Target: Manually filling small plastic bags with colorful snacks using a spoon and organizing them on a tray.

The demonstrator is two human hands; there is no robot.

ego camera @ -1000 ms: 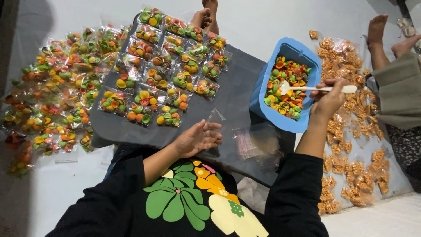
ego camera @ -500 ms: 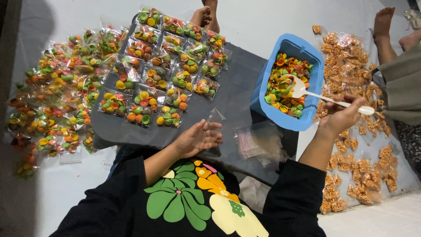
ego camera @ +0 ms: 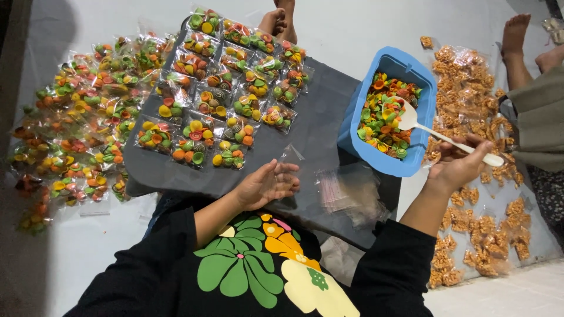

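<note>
Right, head view only: right hand (ego camera: 455,167) is closed around the handle of a white plastic spoon (ego camera: 437,134), bowl end tipped into the blue rectangular plastic tub (ego camera: 423,97) of mixed orange, green, yellow and red shell-shaped crackers (ego camera: 382,120); grip sits far back on the handle, probably so the wrist stays outside the tub wall. Left hand (ego camera: 267,185) lies loosely cupped, fingers spread a little, palm up, with a small clear plastic bag (ego camera: 292,154) at its fingertips; can't tell if the bag is actually pinched or just resting there. Both hands work over a dark grey flat board (ego camera: 320,108) across the lap. Rows of small clear filled cracker packets (ego camera: 229,94) cover the board's far left half, laid flat side by side, likely to keep them sorted. A loose stack of empty clear bags (ego camera: 346,191) lies near the board's right edge, between the two hands. More filled colourful packets (ego camera: 76,123) are heaped on the white floor (ego camera: 352,29) left of the board. Bags of brown fried snacks (ego camera: 476,229) lie on the floor to the right, beside another person's bare foot (ego camera: 517,38). Open room: bare board strip between packets and tub; tub touches the board's right edge.
</note>
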